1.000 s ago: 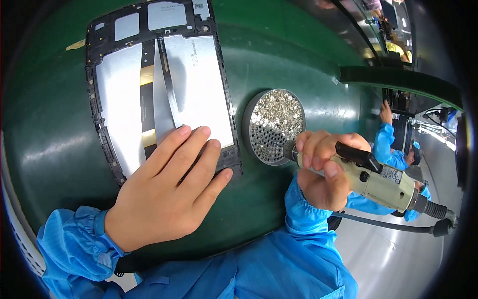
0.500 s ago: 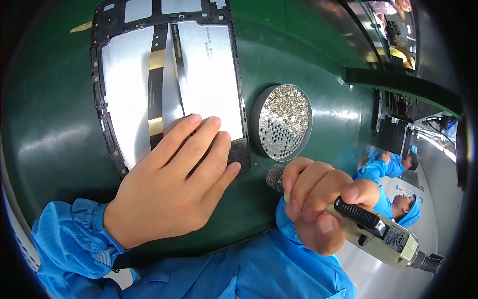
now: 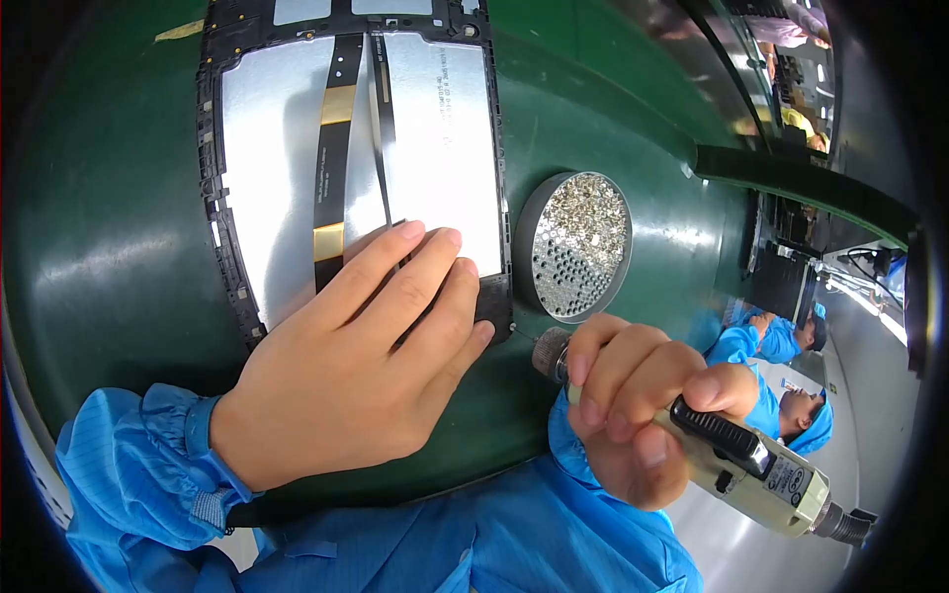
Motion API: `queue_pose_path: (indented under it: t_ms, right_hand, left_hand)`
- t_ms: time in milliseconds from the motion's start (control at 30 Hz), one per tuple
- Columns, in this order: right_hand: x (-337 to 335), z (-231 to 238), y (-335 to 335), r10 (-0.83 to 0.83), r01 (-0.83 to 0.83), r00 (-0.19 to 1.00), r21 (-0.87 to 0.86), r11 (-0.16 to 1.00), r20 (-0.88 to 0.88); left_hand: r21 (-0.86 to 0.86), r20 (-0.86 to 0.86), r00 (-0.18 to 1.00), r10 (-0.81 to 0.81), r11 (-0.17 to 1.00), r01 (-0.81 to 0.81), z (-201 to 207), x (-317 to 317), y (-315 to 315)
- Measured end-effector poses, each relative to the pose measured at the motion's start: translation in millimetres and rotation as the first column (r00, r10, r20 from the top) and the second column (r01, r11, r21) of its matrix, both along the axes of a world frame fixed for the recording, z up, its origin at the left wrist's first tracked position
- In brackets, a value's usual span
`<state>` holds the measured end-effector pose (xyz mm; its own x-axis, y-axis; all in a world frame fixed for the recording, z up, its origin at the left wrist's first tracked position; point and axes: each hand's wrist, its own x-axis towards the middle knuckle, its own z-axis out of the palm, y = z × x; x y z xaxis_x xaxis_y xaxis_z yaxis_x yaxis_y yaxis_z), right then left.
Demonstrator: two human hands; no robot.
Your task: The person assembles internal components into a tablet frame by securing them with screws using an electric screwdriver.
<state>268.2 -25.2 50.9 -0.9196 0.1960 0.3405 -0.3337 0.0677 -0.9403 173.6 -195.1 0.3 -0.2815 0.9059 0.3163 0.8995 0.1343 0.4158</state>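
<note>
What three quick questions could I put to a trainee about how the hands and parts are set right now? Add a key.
1. Multiple choice: what does the right hand hold?
A) A pair of tweezers
B) A powered screwdriver
C) A roll of tape

2. True or false: the round grey dish stands to the left of the black-framed panel.

3. Short answer: how does the left hand sit relative to the panel?

Key:
1. B
2. False; the dish stands to its right.
3. Back of the hand up, fingers extended, resting over the panel's near end.
</note>
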Motion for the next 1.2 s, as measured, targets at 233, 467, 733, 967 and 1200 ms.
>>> queue_pose_path:
  t_ms: [233, 467, 733, 967, 1200]
  right_hand:
    - [-2.3, -1.6, -1.7, 0.013, -0.013, 1.000, 0.014, 1.000, -0.013]
    - [-3.8, -2.7, -6.2, 0.023, -0.023, 1.000, 0.036, 0.999, 0.009]
    - [2.1, -6.4, 16.4, -0.021, 0.023, 0.995, 0.018, 1.000, -0.097]
    - [-4.5, -19.5, 24.0, -0.220, 0.211, 0.973, -0.107, 0.972, -0.076]
    - [-11.3, -23.4, 22.5, -0.267, 0.259, 0.961, -0.100, 0.961, -0.078]
  left_hand:
    - [-0.008, 0.029, 1.000, 0.009, 1.000, -0.009, -0.1, 1.3, -0.7]
    - [-0.009, 0.008, 1.000, -0.007, 1.000, 0.007, 0.4, 0.2, -3.2]
    - [-0.004, 0.006, 1.000, -0.007, 1.000, 0.007, 0.3, 0.8, 0.5]
    - [0.007, -0.007, 1.000, -0.008, 1.000, 0.008, -1.3, 1.7, -1.3]
    - [0.013, -0.006, 1.000, 0.017, 1.000, -0.017, -2.1, 3.4, -1.3]
